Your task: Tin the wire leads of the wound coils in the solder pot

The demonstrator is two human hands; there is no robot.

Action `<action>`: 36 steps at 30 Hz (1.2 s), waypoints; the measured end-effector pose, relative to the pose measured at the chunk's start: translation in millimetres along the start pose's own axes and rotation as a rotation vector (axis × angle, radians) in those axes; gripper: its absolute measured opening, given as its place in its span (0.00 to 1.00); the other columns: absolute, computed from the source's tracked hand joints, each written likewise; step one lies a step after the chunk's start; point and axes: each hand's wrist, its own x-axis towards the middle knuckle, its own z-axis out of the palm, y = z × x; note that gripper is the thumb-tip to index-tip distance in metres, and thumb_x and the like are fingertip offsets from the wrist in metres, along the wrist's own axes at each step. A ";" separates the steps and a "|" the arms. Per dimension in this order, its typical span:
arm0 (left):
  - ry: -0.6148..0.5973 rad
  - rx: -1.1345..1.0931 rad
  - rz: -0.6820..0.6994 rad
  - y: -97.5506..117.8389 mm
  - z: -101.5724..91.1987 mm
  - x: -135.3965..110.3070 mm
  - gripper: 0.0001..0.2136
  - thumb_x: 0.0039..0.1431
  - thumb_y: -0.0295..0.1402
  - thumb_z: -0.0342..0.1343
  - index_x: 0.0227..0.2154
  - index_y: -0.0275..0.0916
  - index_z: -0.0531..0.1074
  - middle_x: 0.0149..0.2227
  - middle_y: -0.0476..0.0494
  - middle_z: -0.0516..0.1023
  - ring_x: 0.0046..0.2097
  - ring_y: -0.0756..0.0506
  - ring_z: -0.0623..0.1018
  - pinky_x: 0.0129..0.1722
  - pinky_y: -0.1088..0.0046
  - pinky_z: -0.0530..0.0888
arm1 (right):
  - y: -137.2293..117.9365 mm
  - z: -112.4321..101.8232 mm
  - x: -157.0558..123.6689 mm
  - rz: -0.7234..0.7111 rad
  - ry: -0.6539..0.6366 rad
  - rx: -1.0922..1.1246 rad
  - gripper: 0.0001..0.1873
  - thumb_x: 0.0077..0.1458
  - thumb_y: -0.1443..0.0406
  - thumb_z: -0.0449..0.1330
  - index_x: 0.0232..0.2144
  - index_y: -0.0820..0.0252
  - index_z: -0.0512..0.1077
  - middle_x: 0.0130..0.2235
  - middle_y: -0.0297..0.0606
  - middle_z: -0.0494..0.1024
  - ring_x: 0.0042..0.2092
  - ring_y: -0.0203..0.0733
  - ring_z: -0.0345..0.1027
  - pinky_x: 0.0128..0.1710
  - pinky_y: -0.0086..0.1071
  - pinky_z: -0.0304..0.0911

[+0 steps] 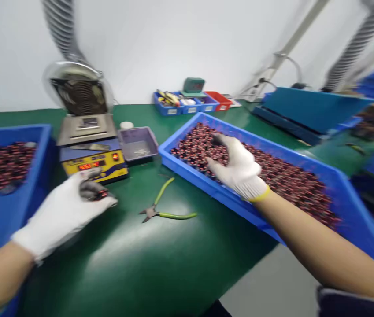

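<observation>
My right hand, in a white glove, reaches into a large blue tray packed with several small dark red components. Its fingers curl down onto the parts near the tray's left end. My left hand, also gloved, hovers over the green mat in front of a yellow and blue solder pot. Its fingers pinch a small dark red component. Motion blurs both hands.
Green-handled cutters lie on the green mat between my hands. A second blue tray of components sits at left. A small grey tray, small parts bins, a fume hood and blue crates stand behind.
</observation>
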 end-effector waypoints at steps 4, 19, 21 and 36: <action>0.033 -0.315 -0.024 8.0 -2.0 -4.7 0.38 0.36 0.41 0.65 0.53 0.34 0.61 0.31 0.45 0.77 0.33 0.43 0.78 0.35 0.67 0.75 | -74.7 23.4 -25.2 -0.041 -0.235 0.408 0.29 0.44 0.61 0.61 0.50 0.58 0.65 0.48 0.43 0.71 0.49 0.49 0.66 0.51 0.46 0.62; 0.214 0.028 0.558 -8.7 1.9 -6.2 0.40 0.43 0.38 0.62 0.60 0.42 0.52 0.50 0.42 0.73 0.50 0.40 0.74 0.54 0.61 0.69 | -162.6 95.3 -25.7 0.354 -0.777 1.825 0.29 0.45 0.61 0.63 0.51 0.54 0.63 0.46 0.38 0.72 0.41 0.39 0.69 0.36 0.31 0.67; 0.194 0.025 0.513 -3.9 2.2 -8.2 0.47 0.37 0.40 0.65 0.62 0.43 0.48 0.51 0.41 0.72 0.50 0.38 0.74 0.54 0.59 0.69 | -158.2 96.1 -23.4 0.356 -0.728 1.850 0.29 0.43 0.63 0.64 0.50 0.55 0.64 0.43 0.37 0.73 0.39 0.39 0.70 0.38 0.33 0.67; -0.056 -0.228 0.292 3.7 -5.7 -9.8 0.16 0.45 0.46 0.59 0.24 0.38 0.67 0.24 0.51 0.71 0.28 0.49 0.71 0.29 0.74 0.69 | -158.6 80.5 -16.8 0.314 -0.607 1.610 0.25 0.33 0.73 0.64 0.36 0.58 0.61 0.38 0.35 0.72 0.37 0.36 0.70 0.34 0.30 0.67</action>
